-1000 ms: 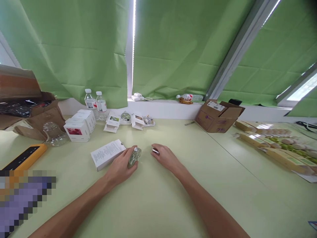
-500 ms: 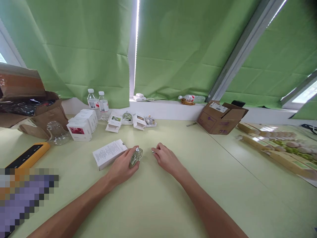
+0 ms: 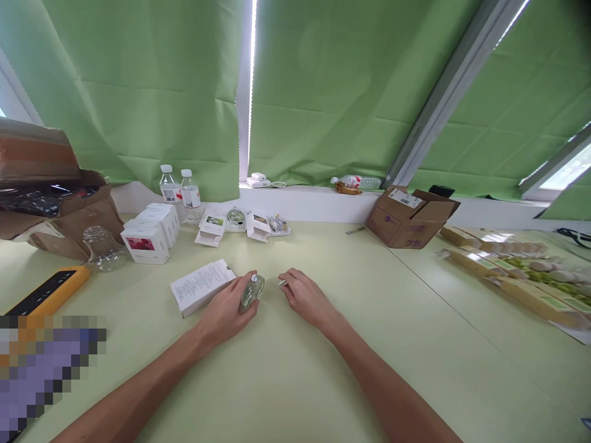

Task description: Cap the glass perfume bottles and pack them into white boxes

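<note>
My left hand is closed around a small pale-green glass perfume bottle that rests on the light green table, spray nozzle bare and pointing away from me. My right hand lies a little to the right of the bottle, fingers curled over a small silver cap that peeks out at the fingertips. A white printed carton lies flat just left of my left hand.
White boxes, two water bottles and a glass jar stand at the back left. Open small cartons and bottles line the back edge. A cardboard box sits right; green packages far right; yellow device left.
My right hand has slid slightly left toward the bottle with the silver cap in its fingertips. My left hand and the bottle have stayed put.
</note>
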Tool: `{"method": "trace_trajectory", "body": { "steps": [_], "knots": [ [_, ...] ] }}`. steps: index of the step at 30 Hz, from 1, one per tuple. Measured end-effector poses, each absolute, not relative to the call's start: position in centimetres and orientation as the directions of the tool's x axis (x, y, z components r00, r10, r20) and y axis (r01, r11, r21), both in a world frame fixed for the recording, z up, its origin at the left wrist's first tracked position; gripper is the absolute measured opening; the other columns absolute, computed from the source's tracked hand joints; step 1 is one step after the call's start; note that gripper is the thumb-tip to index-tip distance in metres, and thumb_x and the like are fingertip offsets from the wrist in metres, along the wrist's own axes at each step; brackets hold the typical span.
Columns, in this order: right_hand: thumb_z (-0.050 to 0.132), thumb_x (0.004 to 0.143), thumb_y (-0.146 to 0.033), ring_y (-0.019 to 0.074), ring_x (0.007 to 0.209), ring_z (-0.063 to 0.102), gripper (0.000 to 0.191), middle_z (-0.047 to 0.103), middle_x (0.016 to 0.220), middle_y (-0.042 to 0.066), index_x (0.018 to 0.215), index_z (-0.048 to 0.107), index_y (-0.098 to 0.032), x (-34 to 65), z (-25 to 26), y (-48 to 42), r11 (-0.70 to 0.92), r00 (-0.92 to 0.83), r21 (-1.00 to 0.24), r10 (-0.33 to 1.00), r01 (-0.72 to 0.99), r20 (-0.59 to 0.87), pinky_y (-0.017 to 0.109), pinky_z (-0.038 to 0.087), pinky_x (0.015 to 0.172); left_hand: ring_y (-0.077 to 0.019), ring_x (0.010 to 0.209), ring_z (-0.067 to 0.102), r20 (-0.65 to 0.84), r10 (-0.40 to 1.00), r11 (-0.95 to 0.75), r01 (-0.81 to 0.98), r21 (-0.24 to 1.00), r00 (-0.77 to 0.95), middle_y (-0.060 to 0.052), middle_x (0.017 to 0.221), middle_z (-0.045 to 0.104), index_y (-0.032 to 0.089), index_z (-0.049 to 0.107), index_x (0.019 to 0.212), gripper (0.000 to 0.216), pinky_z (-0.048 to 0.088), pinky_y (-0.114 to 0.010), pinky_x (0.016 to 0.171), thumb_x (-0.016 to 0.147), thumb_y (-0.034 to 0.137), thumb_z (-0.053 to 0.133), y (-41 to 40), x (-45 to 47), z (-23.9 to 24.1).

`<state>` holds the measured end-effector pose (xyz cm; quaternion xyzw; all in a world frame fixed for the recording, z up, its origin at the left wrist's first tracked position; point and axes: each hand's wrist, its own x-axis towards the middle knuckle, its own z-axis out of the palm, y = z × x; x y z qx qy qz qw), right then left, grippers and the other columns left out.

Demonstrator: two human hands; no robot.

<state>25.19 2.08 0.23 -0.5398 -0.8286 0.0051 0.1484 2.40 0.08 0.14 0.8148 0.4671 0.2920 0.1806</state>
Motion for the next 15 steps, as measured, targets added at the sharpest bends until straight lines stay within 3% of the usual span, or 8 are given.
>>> {"method": "trace_trajectory", "body": {
  "steps": [15],
  "knots": [
    [0.043,0.093,-0.018,0.0179,0.092,0.061,0.027,0.063,0.107,0.008,0.116,0.058,-0.019,25.29,0.78,1.91,0.378,-0.307,-0.281,0.913,0.882,0.268,0.027,0.044,0.079,-0.0246,0.116,0.055,0.311,0.866,-0.499,0.669,0.551,0.391,-0.007,0.128,0.057,0.026,0.031,0.14,0.054,0.047,-0.036,0.091,0.089,0.033,0.047,0.43,2.22,-0.54]
  ]
}}
